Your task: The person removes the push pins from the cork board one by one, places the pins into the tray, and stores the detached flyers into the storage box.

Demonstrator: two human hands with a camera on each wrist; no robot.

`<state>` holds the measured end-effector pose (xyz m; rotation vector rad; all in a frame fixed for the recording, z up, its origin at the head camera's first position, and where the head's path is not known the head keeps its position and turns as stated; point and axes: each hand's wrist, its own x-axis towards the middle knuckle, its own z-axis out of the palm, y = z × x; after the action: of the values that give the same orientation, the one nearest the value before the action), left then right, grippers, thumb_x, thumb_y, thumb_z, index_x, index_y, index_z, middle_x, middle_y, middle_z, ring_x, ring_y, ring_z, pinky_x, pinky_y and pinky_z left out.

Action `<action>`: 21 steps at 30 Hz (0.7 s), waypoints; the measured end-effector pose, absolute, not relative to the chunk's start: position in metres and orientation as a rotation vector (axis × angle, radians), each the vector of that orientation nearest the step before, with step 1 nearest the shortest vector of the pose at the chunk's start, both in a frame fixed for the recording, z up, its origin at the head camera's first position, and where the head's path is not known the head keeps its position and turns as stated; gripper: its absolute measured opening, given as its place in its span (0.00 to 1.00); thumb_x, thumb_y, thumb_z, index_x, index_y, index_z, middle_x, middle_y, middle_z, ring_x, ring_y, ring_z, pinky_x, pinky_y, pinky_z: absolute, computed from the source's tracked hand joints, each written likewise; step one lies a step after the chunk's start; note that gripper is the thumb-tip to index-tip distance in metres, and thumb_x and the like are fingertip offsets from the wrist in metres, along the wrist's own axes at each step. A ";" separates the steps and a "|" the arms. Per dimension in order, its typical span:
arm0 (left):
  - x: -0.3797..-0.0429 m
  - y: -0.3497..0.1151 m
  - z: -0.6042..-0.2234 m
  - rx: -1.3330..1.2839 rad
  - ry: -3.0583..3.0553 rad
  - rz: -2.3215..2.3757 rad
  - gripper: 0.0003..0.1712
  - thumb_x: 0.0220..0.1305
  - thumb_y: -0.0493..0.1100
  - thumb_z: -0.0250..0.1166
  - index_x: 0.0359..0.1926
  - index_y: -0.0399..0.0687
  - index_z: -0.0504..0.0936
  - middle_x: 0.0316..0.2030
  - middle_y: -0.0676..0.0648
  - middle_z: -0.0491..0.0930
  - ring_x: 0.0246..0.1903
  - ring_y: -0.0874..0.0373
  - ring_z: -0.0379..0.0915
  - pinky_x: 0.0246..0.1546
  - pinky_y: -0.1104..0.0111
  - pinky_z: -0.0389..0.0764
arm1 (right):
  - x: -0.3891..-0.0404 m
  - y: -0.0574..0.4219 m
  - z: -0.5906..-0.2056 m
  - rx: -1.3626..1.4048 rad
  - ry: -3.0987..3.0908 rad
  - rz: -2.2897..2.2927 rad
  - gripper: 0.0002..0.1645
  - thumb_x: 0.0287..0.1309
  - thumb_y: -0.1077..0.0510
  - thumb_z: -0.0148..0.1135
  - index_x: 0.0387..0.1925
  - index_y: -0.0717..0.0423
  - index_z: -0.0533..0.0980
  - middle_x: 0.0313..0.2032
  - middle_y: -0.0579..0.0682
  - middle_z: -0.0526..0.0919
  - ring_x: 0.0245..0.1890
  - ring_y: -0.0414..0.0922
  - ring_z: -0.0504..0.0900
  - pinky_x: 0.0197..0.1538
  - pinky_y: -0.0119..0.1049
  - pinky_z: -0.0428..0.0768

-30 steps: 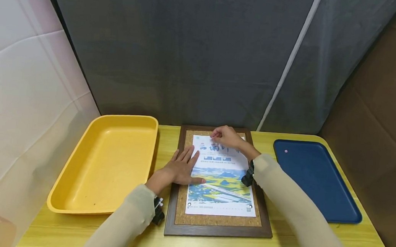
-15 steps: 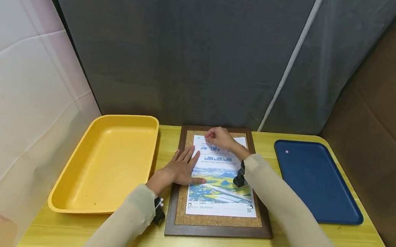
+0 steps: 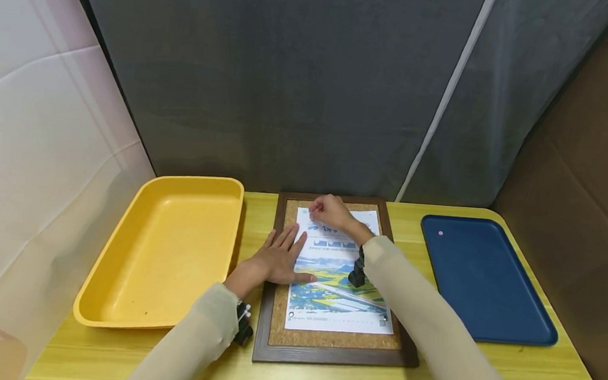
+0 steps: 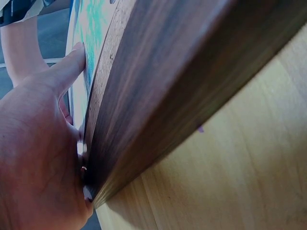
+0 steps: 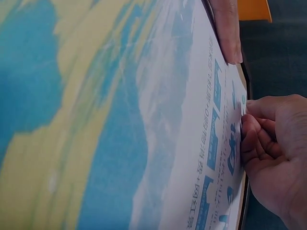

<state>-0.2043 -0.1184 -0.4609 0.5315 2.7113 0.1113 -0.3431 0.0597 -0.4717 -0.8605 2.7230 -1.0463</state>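
Note:
A printed poster (image 3: 328,297) with a landscape lies on a brown-framed cork board (image 3: 335,356). Small round thumbtacks show at its two near corners, the left thumbtack (image 3: 291,314) and the right thumbtack (image 3: 384,318). My left hand (image 3: 272,262) rests with fingers spread on the poster's left edge and the frame; in the left wrist view its thumb (image 4: 74,64) touches the paper. Near the poster's far left corner, my right hand (image 3: 334,213) has curled fingers and seems to pinch a small thumbtack, hidden by the fingertips. In the right wrist view those fingertips (image 5: 252,106) meet the paper.
A deep yellow tray (image 3: 157,250) stands left of the board. To the right lies a blue tray (image 3: 493,280) with one small pinkish thumbtack (image 3: 440,233) in it. A dark grey curtain (image 3: 280,82) closes off the wooden table's far edge.
My right hand has moved left across the poster's top, from near the middle toward the far left corner. The left hand, board and trays stay in place.

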 end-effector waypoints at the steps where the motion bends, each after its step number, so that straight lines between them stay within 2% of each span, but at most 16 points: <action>1: -0.204 -0.118 -0.461 0.532 2.711 0.110 0.66 0.66 0.83 0.53 0.87 0.49 0.38 0.85 0.41 0.28 0.85 0.44 0.24 0.81 0.43 0.33 | -0.343 0.059 -0.472 -0.860 2.730 -1.041 0.07 0.68 0.65 0.67 0.43 0.65 0.86 0.38 0.57 0.89 0.36 0.47 0.86 0.45 0.38 0.83; 21: -0.205 -0.118 -0.460 0.523 2.704 0.122 0.66 0.66 0.82 0.53 0.87 0.49 0.38 0.85 0.42 0.27 0.85 0.45 0.23 0.81 0.43 0.31 | -0.346 0.045 -0.475 -0.731 2.750 -1.082 0.06 0.66 0.67 0.69 0.42 0.67 0.87 0.35 0.56 0.89 0.32 0.42 0.81 0.40 0.31 0.78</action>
<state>-0.2052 -0.1184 -0.4598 0.5235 2.7038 0.1217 -0.3463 0.0454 -0.4754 -0.7314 2.7498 -1.0817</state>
